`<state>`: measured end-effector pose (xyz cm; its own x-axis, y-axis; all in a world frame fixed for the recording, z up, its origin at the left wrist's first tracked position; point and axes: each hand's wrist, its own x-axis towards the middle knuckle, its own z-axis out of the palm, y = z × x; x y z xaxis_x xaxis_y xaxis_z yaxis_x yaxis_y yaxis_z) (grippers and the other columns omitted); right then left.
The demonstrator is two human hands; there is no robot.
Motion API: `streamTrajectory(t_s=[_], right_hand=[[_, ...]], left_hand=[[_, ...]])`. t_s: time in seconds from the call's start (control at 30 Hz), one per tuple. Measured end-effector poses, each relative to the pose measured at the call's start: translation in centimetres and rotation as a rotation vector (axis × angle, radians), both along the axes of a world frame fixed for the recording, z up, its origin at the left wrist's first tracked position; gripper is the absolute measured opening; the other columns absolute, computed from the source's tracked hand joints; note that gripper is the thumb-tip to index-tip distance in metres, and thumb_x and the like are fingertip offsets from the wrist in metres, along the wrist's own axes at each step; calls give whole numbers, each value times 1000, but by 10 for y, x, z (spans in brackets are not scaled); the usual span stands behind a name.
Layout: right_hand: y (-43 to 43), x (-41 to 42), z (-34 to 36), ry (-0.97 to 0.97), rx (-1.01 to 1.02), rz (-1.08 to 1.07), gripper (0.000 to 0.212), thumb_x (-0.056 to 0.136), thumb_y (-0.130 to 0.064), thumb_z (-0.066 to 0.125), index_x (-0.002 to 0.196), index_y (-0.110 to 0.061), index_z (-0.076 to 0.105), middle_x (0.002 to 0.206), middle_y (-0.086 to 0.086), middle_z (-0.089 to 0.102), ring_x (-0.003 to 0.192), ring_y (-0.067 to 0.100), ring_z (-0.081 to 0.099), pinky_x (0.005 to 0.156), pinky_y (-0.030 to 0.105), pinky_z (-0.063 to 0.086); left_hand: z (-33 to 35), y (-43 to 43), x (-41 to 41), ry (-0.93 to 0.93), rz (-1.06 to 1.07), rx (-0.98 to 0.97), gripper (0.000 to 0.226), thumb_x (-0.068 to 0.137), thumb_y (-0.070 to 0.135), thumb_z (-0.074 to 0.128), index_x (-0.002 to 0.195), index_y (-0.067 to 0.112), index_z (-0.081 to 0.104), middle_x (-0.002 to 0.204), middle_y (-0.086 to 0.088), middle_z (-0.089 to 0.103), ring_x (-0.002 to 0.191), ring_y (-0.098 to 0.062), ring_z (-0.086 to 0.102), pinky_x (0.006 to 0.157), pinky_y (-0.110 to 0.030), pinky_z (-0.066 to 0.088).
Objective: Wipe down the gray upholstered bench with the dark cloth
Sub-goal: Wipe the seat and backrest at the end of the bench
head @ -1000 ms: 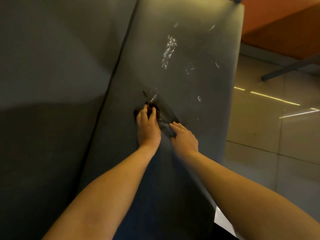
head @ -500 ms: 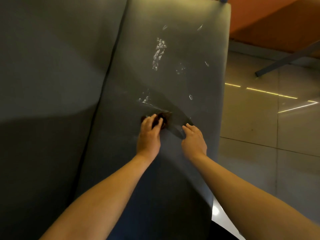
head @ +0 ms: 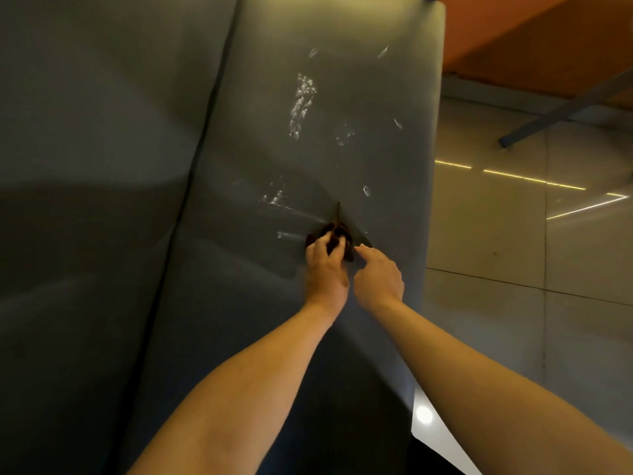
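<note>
The gray upholstered bench [head: 260, 303] fills the left and middle of the view, its seat running away from me. My left hand [head: 325, 269] presses a bunched dark cloth [head: 337, 234] onto the seat, fingers curled over it. My right hand [head: 378, 274] lies just to the right, its fingers stretched forward onto the fabric beside the cloth. White foamy smears [head: 301, 104] mark the seat farther up, with smaller streaks [head: 274, 197] left of the cloth. A dark wet patch spreads around the cloth.
The bench's backrest [head: 92, 166] rises at the left behind a seam. Right of the seat edge lies a glossy tiled floor [head: 513, 234] with light reflections. An orange surface [head: 534, 36] and a dark metal bar [head: 565, 108] show at the top right.
My left hand has slid the cloth to the right and toward me across the seat, leaving streaks uncovered at its left. My right hand stays close beside it.
</note>
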<state>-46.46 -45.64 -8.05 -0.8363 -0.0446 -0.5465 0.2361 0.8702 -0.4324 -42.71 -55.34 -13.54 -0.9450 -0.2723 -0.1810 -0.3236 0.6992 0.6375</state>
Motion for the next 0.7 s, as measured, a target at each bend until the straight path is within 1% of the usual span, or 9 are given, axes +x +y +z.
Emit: streamTrajectory(t_s=[0.1,0.17,0.27,0.33,0.4,0.47,0.53,0.63,0.7], right_hand=[[-5,3,-1,6,-16,32,59,95,-2,45,151,-20,44,160,-1,38,148,22,33,117,43,35],[-10,6,-3,10,-27,37,62,96,-1,45,156,-16,36,164,0,29,152,19,21,120,39,29],[-23,11,-5,-12,-37,108,67,95,1,46,158,-16,31,166,0,23,154,18,13,122,40,25],[-30,13,-6,-20,-1,153,64,97,-2,47,158,-16,32,166,0,24,155,18,11,123,44,24],[-33,13,-7,-7,19,135,61,97,-4,47,156,-17,36,165,0,27,155,18,14,123,45,24],[-32,12,-10,-2,16,120,60,97,-5,46,155,-18,38,164,-2,29,154,17,16,123,40,23],[-29,12,-12,-4,-5,100,60,95,-4,47,153,-19,43,162,-4,34,152,15,23,121,36,25],[-21,9,-13,26,-58,32,53,92,-4,48,142,-19,57,150,0,52,140,22,45,115,39,39],[-16,8,-11,9,-62,63,58,91,3,47,144,-17,55,153,2,49,144,22,41,117,39,37]], left_hand=[[4,-13,9,31,-132,3,51,91,2,68,140,13,59,142,-11,52,133,-35,45,99,-44,53],[5,-35,13,76,-116,-50,52,90,-1,67,140,13,59,141,-12,53,131,-34,46,102,-44,51],[-1,-83,17,92,119,-179,51,93,-2,61,142,8,55,146,-19,47,136,-39,41,111,-50,42],[-5,-102,18,3,274,-170,51,101,7,53,151,11,44,156,-17,34,146,-35,26,118,-48,33],[-7,-95,19,-32,271,-184,50,102,9,50,151,12,42,157,-14,32,149,-33,21,119,-45,32],[-4,-70,15,-15,169,-145,48,98,5,55,145,8,50,152,-17,40,145,-36,29,115,-47,38],[-4,-38,13,3,66,-73,50,90,5,64,140,10,56,147,-16,46,138,-36,39,106,-51,47],[4,-6,17,-42,-7,16,60,90,13,67,146,19,49,156,-8,35,145,-28,29,112,-45,40],[2,-14,17,-39,-58,-8,60,94,11,63,151,21,44,158,-5,31,148,-25,24,114,-40,37]])
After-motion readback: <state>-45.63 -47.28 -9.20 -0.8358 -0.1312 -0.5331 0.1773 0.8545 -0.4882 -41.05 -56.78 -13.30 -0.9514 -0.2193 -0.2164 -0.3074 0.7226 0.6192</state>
